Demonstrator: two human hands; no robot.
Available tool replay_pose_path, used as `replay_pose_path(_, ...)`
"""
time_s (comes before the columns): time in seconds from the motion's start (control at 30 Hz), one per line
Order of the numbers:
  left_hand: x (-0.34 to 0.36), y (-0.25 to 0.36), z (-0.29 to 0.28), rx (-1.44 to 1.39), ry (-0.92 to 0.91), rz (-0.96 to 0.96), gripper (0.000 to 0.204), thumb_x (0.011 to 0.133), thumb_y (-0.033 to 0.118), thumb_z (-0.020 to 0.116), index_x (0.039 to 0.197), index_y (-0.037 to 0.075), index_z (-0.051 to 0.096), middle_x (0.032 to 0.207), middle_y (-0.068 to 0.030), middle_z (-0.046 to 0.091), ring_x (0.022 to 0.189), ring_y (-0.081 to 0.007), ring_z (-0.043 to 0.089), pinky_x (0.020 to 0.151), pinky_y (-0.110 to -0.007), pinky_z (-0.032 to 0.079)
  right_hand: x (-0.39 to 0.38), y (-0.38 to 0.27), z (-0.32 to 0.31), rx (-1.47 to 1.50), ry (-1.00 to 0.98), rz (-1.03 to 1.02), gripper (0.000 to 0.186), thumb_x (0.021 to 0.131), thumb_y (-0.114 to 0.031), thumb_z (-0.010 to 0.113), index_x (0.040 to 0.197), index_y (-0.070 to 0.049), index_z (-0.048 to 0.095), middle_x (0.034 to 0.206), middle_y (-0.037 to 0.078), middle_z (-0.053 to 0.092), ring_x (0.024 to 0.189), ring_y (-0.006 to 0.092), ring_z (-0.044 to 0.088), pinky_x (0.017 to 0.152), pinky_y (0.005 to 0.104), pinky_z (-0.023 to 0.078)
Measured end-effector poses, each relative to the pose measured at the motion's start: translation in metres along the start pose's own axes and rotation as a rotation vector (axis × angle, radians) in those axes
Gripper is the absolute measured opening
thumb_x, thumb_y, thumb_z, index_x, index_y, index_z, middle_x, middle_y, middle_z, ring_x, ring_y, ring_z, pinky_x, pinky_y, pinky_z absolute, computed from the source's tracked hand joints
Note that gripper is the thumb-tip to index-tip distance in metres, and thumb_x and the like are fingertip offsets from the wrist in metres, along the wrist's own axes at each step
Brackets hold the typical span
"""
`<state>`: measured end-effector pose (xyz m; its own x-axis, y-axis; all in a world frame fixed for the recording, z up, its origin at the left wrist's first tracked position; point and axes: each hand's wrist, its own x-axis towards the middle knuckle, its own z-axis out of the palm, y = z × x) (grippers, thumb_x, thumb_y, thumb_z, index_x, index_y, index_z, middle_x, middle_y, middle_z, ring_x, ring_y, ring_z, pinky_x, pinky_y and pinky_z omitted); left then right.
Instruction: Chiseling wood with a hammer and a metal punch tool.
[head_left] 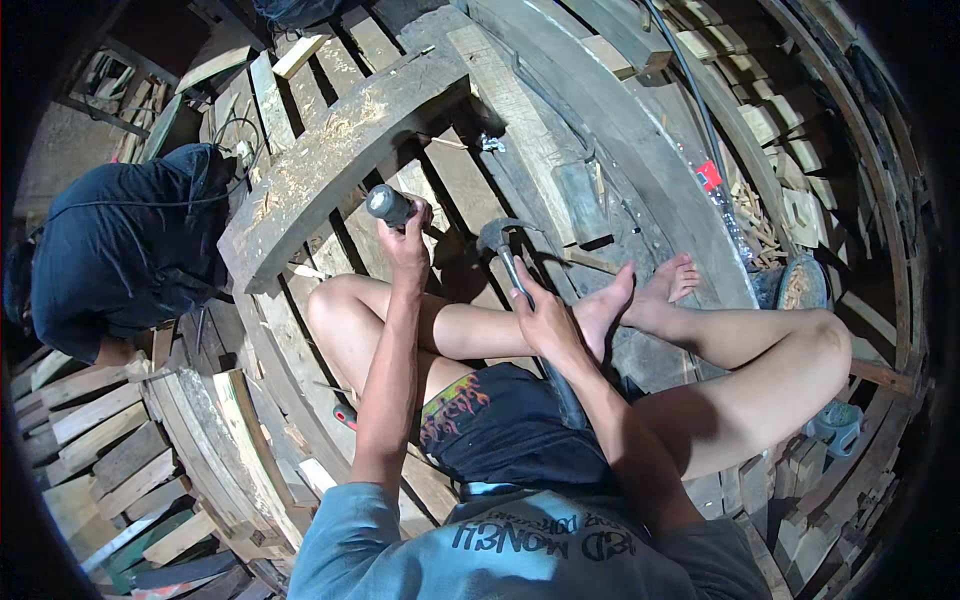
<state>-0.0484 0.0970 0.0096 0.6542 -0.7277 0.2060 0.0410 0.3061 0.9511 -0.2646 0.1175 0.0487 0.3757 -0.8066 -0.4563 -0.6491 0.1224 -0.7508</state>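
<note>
In my left hand [408, 240] is a short tool with a dark grip and a round, pale metallic end [383, 200]. The end points up, and I cannot make out the tool's lower part. My right hand [545, 318] is wrapped round the shaft of a claw hammer [497, 236]. Its head sits above my fist, and its dark handle [566, 400] runs down over my shorts. Close by on the left lies a thick curved wooden beam [335, 150], with shavings on its top face.
A person in dark clothes [130, 240] bends over at the left. Slatted planks [465, 175] lie under the beam. To the right runs a long curved timber [640, 130]. Stacked boards [110, 445] fill the lower left. A red-tipped tool handle [345, 416] lies beside my left forearm.
</note>
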Motion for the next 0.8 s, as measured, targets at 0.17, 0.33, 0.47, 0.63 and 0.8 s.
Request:
replay_pose_path(0.17, -0.002, -0.003, 0.0, -0.005, -0.094, 0.017, 0.017, 0.084, 0.009, 0.057, 0.098, 0.002, 0.05, 0.087, -0.0068, 0.054, 0.072, -0.0137, 0.05, 0.065, -0.028, 0.043, 0.001, 0.006, 0.0, 0.009, 0.038, -0.055, 0.049, 0.092, -0.023, 0.048, 0.14, -0.023, 0.037, 0.103, 0.03, 0.059, 0.098, 0.045, 0.057, 0.079, 0.0458, 0.047)
replay_pose_path(0.33, -0.003, -0.007, -0.006, 0.157, -0.062, 0.047, 0.023, 0.077, -0.001, 0.055, 0.099, 0.001, 0.051, 0.085, -0.0044, 0.057, 0.075, -0.0128, 0.055, 0.069, -0.026, 0.047, 0.003, 0.013, 0.004, 0.004, 0.032, -0.065, 0.049, 0.092, -0.023, 0.048, 0.14, -0.022, 0.037, 0.106, 0.03, 0.058, 0.1, 0.0448, 0.056, 0.08, 0.0451, 0.047)
replay_pose_path(0.47, -0.003, -0.026, -0.016, 0.11, -0.052, 0.002, 0.028, 0.075, 0.0, 0.056, 0.103, 0.002, 0.05, 0.087, -0.0041, 0.057, 0.074, -0.0132, 0.055, 0.067, -0.026, 0.047, 0.003, 0.007, 0.003, -0.006, -0.014, 0.009, 0.049, 0.092, -0.023, 0.048, 0.14, -0.022, 0.037, 0.107, 0.029, 0.058, 0.101, 0.0446, 0.056, 0.081, 0.0449, 0.047)
replay_pose_path(0.63, -0.005, -0.017, -0.013, 0.063, -0.096, -0.03, 0.03, 0.076, 0.0, 0.057, 0.105, 0.001, 0.05, 0.089, -0.0046, 0.057, 0.077, -0.0137, 0.055, 0.07, -0.027, 0.047, 0.002, 0.008, 0.003, -0.014, 0.02, -0.029, 0.048, 0.092, -0.023, 0.048, 0.139, -0.022, 0.038, 0.107, 0.028, 0.058, 0.1, 0.0444, 0.056, 0.08, 0.045, 0.047)
replay_pose_path(0.8, -0.005, -0.013, -0.009, 0.219, -0.048, -0.025, 0.03, 0.076, 0.0, 0.057, 0.105, 0.002, 0.05, 0.088, -0.0046, 0.057, 0.078, -0.0135, 0.055, 0.072, -0.027, 0.047, 0.003, 0.01, 0.003, -0.033, 0.034, -0.029, 0.049, 0.092, -0.024, 0.047, 0.14, -0.023, 0.037, 0.108, 0.028, 0.058, 0.099, 0.0444, 0.057, 0.08, 0.0454, 0.047)
